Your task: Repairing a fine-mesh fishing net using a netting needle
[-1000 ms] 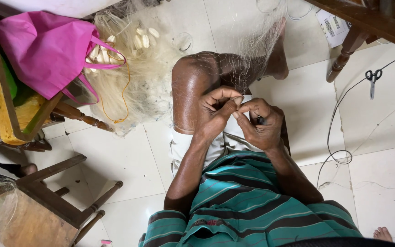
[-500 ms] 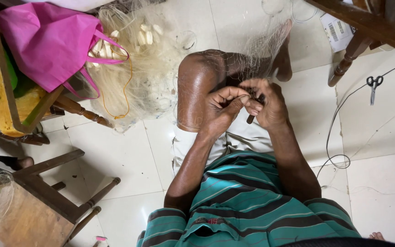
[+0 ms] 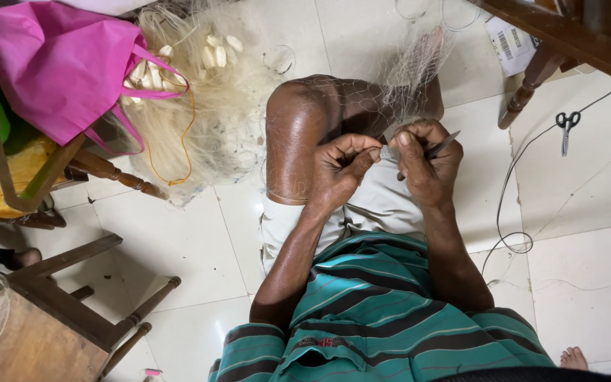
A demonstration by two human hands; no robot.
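White tiled floor (image 3: 178, 240) fills most of the view. Wooden stool (image 3: 58, 318) lower L, another wooden chair (image 3: 8, 170) upper L w/ a pink bag (image 3: 58, 64) resting on it. Beside the bag, a big heap of pale fishing net (image 3: 206, 106) w/ white oval floats (image 3: 217, 53) on the floor, an orange cord running through it. The net stretches thin across the person's raised knee (image 3: 305, 134) to a bunched part (image 3: 411, 67) just above the hands.

Person sits in a green striped shirt (image 3: 376, 318) & light shorts (image 3: 376, 205). Left hand (image 3: 341, 170) is curled, thumb & fingers pinched on a net strand over the knee. Right hand (image 3: 426, 163) is closed around a thin dark tool (image 3: 436, 147), prob a netting needle – too small to be sure – its tip poking out to the R. The 2 hands are almost touching.

Upper R: a dark table leg (image 3: 532, 81), black cord (image 3: 518, 184) looping over the tiles, small scissors (image 3: 567, 127) lying well apart from the hands.
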